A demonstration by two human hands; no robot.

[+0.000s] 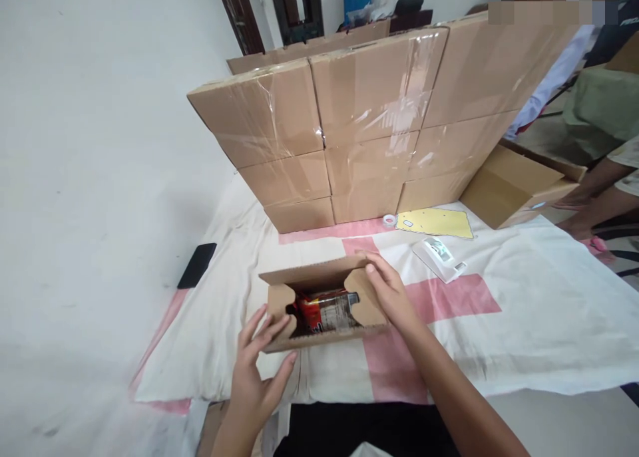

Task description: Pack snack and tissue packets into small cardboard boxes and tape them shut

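Note:
A small cardboard box (324,342) sits on the cloth in front of me with its top flaps raised. Inside lies a packet with a red and dark printed wrapper (329,312), partly covered by the side flaps. My right hand (392,291) grips the box's right end, thumb on the side flap and fingers at the back corner. At the left end is my left hand (259,364), its fingers spread and touching the left flap, with the thumb apart near the front edge.
Stacked, taped cartons (369,118) form a wall behind. A tape roll (389,221), yellow sheet (434,223) and white device (439,259) lie on the cloth. A larger open box (504,184) stands right, a black phone-like object (197,265) left. People are at far right.

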